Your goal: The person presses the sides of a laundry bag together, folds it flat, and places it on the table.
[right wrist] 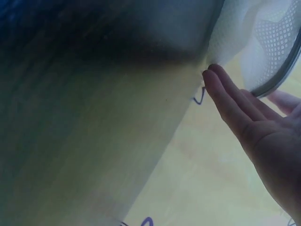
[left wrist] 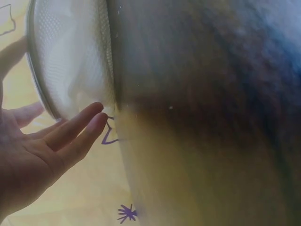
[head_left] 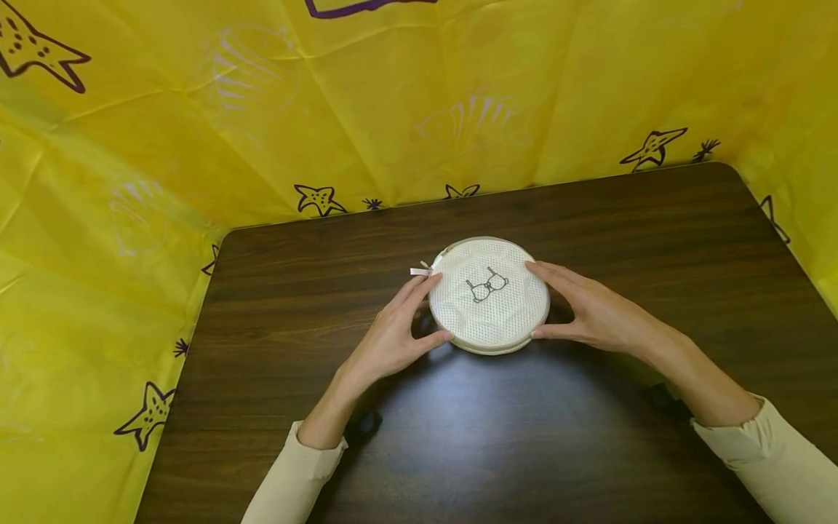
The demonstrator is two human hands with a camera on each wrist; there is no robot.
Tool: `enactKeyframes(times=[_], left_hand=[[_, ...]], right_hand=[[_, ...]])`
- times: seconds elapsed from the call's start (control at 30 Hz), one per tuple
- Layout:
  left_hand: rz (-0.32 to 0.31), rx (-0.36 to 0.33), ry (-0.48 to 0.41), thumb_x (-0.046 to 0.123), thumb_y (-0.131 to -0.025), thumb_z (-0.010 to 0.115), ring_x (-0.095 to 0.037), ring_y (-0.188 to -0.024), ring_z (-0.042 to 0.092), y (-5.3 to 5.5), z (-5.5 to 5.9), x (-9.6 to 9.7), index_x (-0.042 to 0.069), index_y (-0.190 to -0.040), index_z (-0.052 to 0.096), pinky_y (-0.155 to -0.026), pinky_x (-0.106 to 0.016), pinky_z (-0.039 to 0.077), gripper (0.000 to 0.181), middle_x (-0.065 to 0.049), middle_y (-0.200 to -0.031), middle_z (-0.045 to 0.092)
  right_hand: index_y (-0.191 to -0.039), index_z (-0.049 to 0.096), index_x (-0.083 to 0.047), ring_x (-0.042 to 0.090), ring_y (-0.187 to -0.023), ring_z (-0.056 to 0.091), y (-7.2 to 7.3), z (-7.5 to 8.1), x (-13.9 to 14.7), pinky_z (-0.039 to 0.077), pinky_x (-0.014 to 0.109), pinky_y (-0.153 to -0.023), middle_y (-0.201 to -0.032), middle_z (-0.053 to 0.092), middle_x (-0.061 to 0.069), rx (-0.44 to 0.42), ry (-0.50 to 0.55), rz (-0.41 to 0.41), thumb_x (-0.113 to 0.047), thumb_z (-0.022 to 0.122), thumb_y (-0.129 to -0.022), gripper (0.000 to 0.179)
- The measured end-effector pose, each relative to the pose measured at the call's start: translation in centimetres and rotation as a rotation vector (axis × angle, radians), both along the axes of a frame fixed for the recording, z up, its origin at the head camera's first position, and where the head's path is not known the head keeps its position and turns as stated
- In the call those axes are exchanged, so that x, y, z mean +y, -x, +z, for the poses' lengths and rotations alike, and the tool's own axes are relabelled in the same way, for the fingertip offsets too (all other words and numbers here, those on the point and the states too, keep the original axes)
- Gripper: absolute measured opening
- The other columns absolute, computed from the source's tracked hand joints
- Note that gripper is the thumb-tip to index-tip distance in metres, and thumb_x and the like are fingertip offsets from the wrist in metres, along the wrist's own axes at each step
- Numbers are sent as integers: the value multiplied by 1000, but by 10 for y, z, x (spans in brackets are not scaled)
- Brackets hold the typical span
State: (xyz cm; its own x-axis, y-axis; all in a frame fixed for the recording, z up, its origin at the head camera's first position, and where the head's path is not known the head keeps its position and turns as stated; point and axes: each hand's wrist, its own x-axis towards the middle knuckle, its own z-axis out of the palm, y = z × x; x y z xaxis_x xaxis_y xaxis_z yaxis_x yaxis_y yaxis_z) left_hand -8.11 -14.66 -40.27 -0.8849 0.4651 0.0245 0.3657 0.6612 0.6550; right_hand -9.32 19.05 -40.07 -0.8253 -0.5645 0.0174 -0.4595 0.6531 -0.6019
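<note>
A round white mesh laundry bag [head_left: 491, 320] with a bra drawn on its lid lies on the brown table [head_left: 497, 444]. Its zipper pull and small white tag [head_left: 420, 272] stick out at the upper left of the rim. My left hand [head_left: 393, 327] touches the bag's left edge, thumb and fingers spread apart. From the opposite side my right hand [head_left: 592, 309] touches the rim the same way. Both wrist views show nearly straight fingers along the mesh side wall [left wrist: 70, 56], [right wrist: 263, 37]. What the bag contains is hidden.
A yellow cloth [head_left: 380, 94] with starfish and shell drawings hangs behind the table and along its sides. The table's back edge and rounded corners lie close to it. Dark wrist-worn devices [head_left: 363, 426] show under both forearms.
</note>
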Motion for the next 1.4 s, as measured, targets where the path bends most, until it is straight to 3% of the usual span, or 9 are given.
enactKeyframes(times=[0.47, 0.73, 1.03, 1.23, 1.4], left_hand=[[15, -1, 16, 43, -86, 76, -17, -117, 61, 2, 0, 1, 27, -156, 34, -103, -45, 44, 83, -2, -158, 29], [16, -10, 82, 45, -89, 73, -26, -143, 35, 0, -1, 2, 25, -156, 33, -109, -55, 35, 81, -5, -160, 27], [33, 0, 134, 42, -89, 74, -27, -142, 36, -4, 0, 6, 24, -156, 34, -109, -52, 36, 80, -7, -160, 27], [64, 105, 229, 42, -88, 75, -36, -139, 39, -14, 9, 13, 19, -153, 40, -106, -54, 41, 78, -14, -163, 18], [29, 226, 269, 43, -88, 74, -39, -148, 19, -17, 14, 18, 15, -151, 44, -112, -54, 33, 75, -17, -165, 11]], right_hand=[[-157, 27, -11, 37, -141, 36, 1, 0, -1, 35, 58, -108, -158, 32, 17, -42, -13, -18, -52, 79, -79, 102], [-157, 28, -9, 40, -139, 38, -1, -3, -1, 37, 58, -106, -156, 32, 20, -25, -16, 4, -52, 75, -83, 98], [-157, 29, -9, 40, -136, 42, -4, -6, -3, 42, 57, -102, -158, 29, 18, 30, -14, 7, -49, 78, -82, 98], [-159, 25, -12, 40, -140, 37, -8, -3, -5, 40, 58, -103, -164, 16, 11, 96, -25, -13, -46, 78, -83, 98], [-159, 24, -12, 39, -146, 26, -10, 3, -12, 36, 60, -106, -166, 12, 7, 206, -45, -2, -45, 79, -83, 99]])
